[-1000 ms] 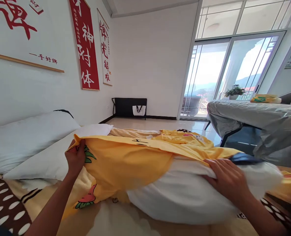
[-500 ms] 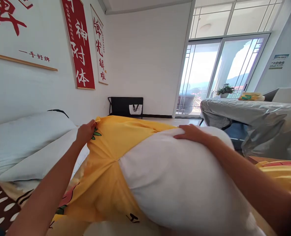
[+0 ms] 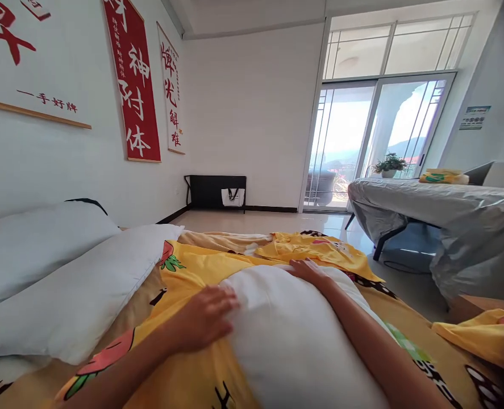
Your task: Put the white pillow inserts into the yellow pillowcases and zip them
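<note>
I have the bed (image 3: 399,309) spread across the low part of my view, and the white pillow (image 3: 294,341) sits on it in the foreground, between and under both hands, running out of sight at the bottom. The yellow cover (image 3: 203,264) lies at its left and behind it, and I judge that the pillow's left end is inside, though I can't make out how deep. That much looks done; what's left is the large white stretch to the right, all bare, so I'd put this at under halfway. Off to the left, the front pillow (image 3: 90,289) and the back pillow (image 3: 38,244) both lie plain white. A yellow cloth (image 3: 320,253) is rumpled on the bed's far side, and more yellow fabric (image 3: 486,335) shows at the right edge. The left hand (image 3: 207,318) reaches over the cover to where yellow meets white; it's blurred, but I read its fingers as loosely spread, clamped on nothing. The right hand (image 3: 308,271) lies on the pillow's far edge, fingers close together; the tips point away from me, so I can't tell whether they pinch anything.
</note>
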Motion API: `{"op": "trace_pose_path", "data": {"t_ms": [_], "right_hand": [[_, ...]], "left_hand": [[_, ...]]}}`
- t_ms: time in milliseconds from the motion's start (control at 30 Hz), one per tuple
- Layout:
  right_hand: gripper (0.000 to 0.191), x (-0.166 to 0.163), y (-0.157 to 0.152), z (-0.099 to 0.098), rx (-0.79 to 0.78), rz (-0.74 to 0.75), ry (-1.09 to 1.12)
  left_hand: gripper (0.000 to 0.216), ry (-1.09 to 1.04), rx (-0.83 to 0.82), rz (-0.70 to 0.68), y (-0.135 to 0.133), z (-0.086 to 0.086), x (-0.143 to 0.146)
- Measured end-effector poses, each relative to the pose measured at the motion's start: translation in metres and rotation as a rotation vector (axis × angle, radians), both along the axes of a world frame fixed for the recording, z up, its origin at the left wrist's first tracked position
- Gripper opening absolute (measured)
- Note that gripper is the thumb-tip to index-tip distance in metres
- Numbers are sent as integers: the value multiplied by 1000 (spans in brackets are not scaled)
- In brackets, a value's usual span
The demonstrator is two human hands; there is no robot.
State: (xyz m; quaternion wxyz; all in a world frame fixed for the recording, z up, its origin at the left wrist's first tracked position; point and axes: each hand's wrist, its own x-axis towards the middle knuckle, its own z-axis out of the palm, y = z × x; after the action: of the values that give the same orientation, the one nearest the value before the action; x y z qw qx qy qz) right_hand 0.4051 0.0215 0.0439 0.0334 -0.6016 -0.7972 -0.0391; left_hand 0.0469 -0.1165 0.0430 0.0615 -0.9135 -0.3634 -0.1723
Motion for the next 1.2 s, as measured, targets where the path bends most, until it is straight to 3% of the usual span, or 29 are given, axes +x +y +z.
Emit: {"op": "trace_pose_path", "data": {"t_ms": [67, 167, 200, 267, 300, 367, 467, 533, 633, 767, 900, 1033, 1200], "right_hand": [[41, -3, 0, 6, -5, -12, 14], [46, -18, -36, 22, 70, 36, 84], [47, -25, -60, 26, 112, 108, 110], [48, -39, -122, 22, 219, 437, 163], [52, -45, -155, 14, 241, 613, 136], [65, -53, -211, -14, 309, 760, 52], [61, -55, -247, -62, 506, 693, -43], [55, -54, -241, -82, 585, 658, -85], [46, -57, -217, -82, 566, 750, -78], [37, -69, -193, -47, 338, 855, 5], [41, -84, -174, -2, 73, 842, 30], [55, -105, -149, 32, -42, 768, 33], [53, -138, -116, 43, -213, 680, 167]], "left_hand": [[51, 59, -73, -214, -26, -18, 17], [53, 62, -156, -197, -37, -32, 23], [52, 54, -172, -187, -36, -33, 22], [51, 39, -178, -189, -31, -31, 19], [50, 32, -170, -193, -28, -29, 18], [48, 23, -143, -197, -27, -28, 16], [47, 32, -64, -211, -30, -31, 16], [40, 48, 31, -225, -33, -34, 16], [21, 113, 177, -262, -40, -35, 20], [19, 251, 126, -323, -50, -26, 35], [28, 371, 24, -169, -63, -13, 57], [28, 474, -73, -81, -78, 1, 86], [18, 216, -157, 16, -76, 20, 126]]}}
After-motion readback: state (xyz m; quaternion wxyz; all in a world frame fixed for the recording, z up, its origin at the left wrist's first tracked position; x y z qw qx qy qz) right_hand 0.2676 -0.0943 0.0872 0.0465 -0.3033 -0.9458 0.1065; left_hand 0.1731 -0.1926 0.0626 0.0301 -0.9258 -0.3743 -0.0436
